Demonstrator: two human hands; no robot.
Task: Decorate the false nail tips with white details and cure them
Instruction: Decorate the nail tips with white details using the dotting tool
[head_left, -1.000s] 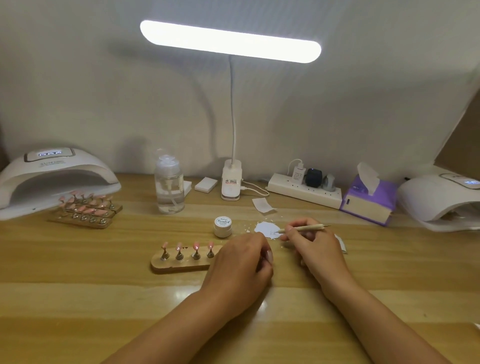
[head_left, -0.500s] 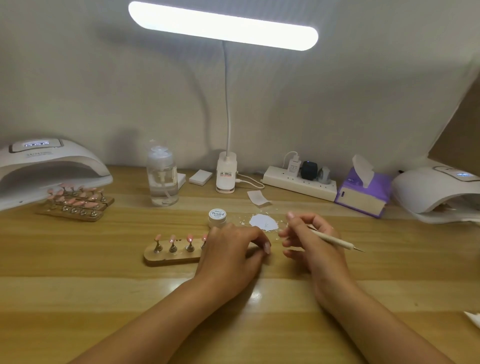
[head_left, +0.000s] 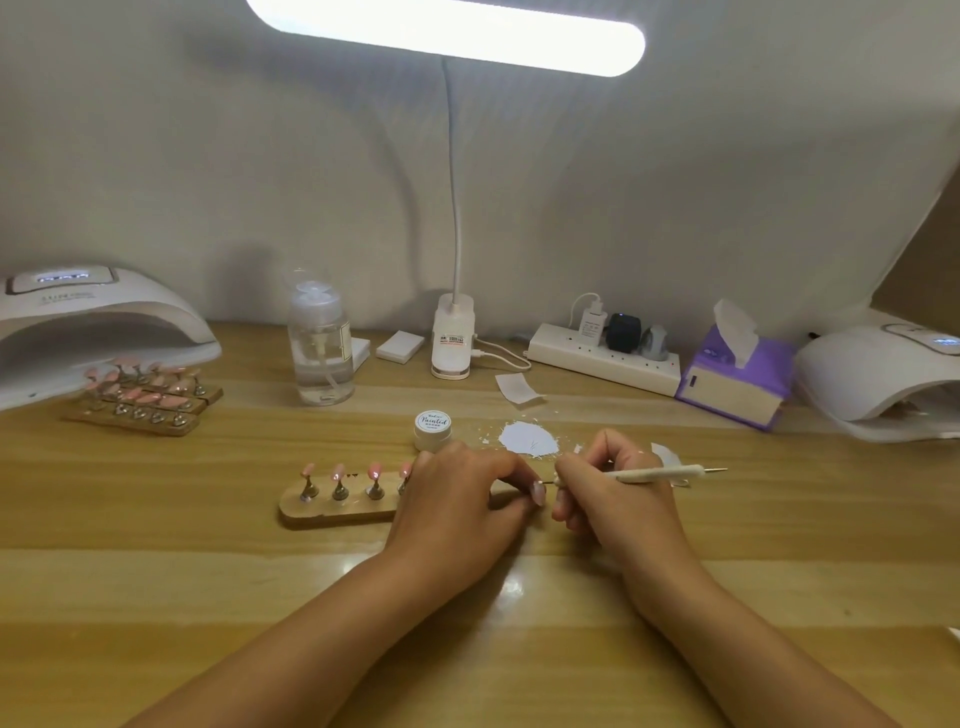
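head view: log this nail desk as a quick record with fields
left hand: curled over the wooden holder's right end; what it holds is hidden
right hand: pinches the dotting tool, tip toward the left hand
nail tips: four pink ones visible on the holder
paint pot: lid on, behind the holder
paint smear: white, on the table right of the pot
left cure lamp: table's left end
right cure lamp: table's right end

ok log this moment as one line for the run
left hand: over right end of nail stand | right hand: pinches pen, tip at left fingertips | white paint: smeared behind hands
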